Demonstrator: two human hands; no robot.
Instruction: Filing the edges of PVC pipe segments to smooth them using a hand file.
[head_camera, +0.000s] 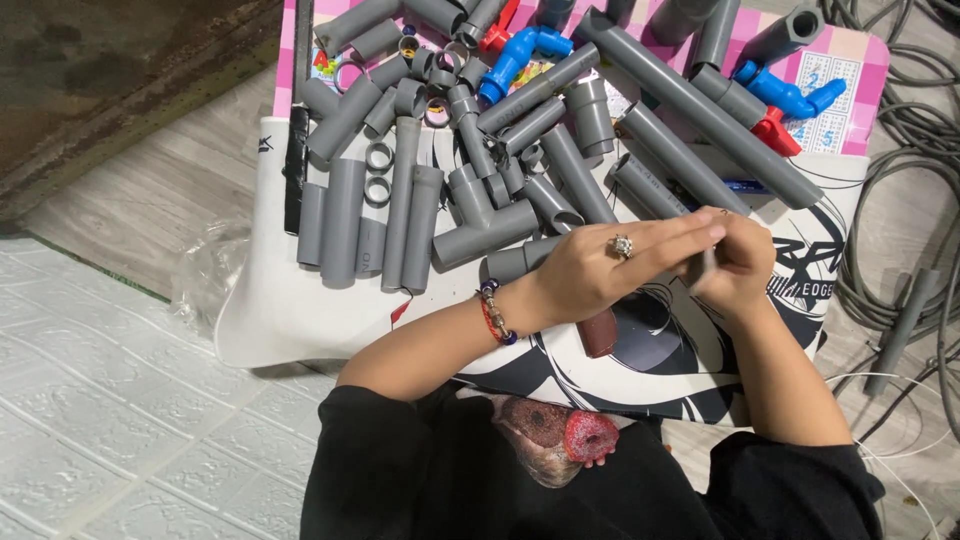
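1. The left hand (600, 265) lies flat-fingered over the right hand (735, 265), both just in front of the long grey pipe (700, 105) that runs diagonally across the mat (280, 300)
2. A short grey pipe piece (703, 268) shows only as a sliver between the two hands; the right fingers are curled shut around it, while the left fingers stretch out across its top, pressing rather than wrapping
3. Whether the left thumb also pinches the piece I cannot tell, as it is hidden underneath
4. To handle it well, I would judge: keep the right grip firm and low on the piece, and let the left fingertips steady the free end so it cannot twist or slip sideways
5. The heap of grey fittings (450, 150) lies on the far side of the hands from the body, to the left of the long pipe; a blue valve (515, 55) sits beyond it
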